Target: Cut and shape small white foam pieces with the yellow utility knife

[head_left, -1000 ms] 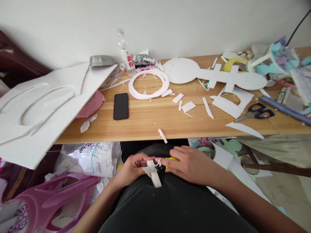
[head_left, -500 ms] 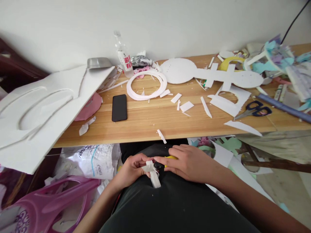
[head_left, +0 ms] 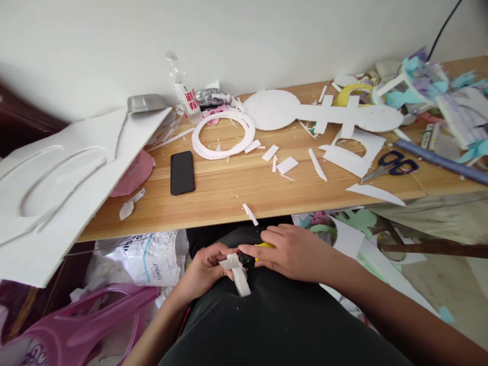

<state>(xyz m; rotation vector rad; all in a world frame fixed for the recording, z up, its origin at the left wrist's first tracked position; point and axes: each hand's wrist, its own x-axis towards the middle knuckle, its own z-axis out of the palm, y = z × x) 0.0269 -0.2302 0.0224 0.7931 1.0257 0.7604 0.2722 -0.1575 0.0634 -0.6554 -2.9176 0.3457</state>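
Over my lap, my left hand (head_left: 208,269) is closed, pinching a white foam strip (head_left: 240,280) by its upper end. Thin shreds hang from that end. My right hand (head_left: 287,251) is wrapped round a yellow and black tool (head_left: 264,246) that looks like a utility knife; most of it is hidden by the fingers. The tool's black front end meets the upper part of the strip, with my right index finger reaching across towards my left fingertips. I cannot make out the blade.
On the wooden table (head_left: 213,203) lie a phone (head_left: 182,173), white foam rings (head_left: 195,140), scissors (head_left: 389,165) and several foam scraps. A bottle (head_left: 185,91) stands by the wall. A large white foam sheet (head_left: 49,213) overhangs the left edge; a pink plastic chair (head_left: 84,320) is below.
The head view has shifted and tilted slightly, so the table's things sit a little further left. Both hands keep nearly the same grip and place on the foam strip and tool.
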